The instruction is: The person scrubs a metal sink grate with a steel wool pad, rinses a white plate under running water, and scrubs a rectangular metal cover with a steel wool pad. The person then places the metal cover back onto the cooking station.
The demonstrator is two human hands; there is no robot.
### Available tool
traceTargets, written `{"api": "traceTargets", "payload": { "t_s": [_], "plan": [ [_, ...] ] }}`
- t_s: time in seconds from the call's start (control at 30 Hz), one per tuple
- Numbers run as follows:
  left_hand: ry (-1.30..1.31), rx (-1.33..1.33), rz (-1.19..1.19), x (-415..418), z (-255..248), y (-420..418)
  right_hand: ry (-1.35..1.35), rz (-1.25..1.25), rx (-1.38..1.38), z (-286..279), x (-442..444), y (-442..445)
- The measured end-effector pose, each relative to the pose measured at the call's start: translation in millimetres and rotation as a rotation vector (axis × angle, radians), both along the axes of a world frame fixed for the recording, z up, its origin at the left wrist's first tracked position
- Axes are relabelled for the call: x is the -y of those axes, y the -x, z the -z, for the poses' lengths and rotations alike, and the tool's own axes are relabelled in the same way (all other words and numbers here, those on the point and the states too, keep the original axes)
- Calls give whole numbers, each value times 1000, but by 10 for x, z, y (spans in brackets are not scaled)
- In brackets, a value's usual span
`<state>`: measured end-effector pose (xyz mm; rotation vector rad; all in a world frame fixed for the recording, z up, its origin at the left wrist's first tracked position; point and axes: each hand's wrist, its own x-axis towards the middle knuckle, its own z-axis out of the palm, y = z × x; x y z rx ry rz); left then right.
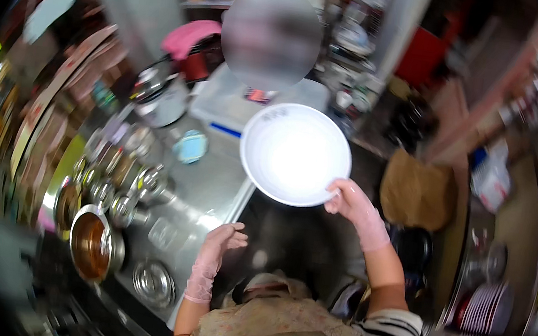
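Note:
A large round white bowl (295,156) is held by its near right rim in my right hand (345,202), which wears a thin pink glove. The bowl's inside faces me and looks very bright; small dark marks show near its upper left rim. Below and to the left, my left hand (226,237), gloved alike, is in the air by the edge of a steel counter (211,186). Its fingers are a little apart and nothing is in them. Beyond the bowl lies a translucent plastic box or lid (221,102) with a blue strip at its front.
On the counter stand a steel pot with brown liquid (92,247), a round metal lid (154,282), several jars (149,181), a blue-lidded container (191,146) and a white pot (163,104). At right are a brown bag (417,190) and stacked plates (486,308).

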<state>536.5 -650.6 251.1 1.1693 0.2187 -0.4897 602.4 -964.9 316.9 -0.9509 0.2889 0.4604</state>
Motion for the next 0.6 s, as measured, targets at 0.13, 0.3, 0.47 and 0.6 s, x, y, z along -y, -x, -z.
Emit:
{"api": "traceTargets", "payload": {
  "t_s": [0.13,0.3,0.47,0.6],
  "plan": [
    [12,43,68,324,200,-477,120,-11,221,-3,283,16],
    [41,56,295,761,188,-980,195,179,-54,115,633,245],
    [68,103,450,1166,121,-1422,203,512,-115,32,740,721],
    [102,74,572,1528,62,-1553,45,786,-96,-11,1029,1234]
  ]
}}
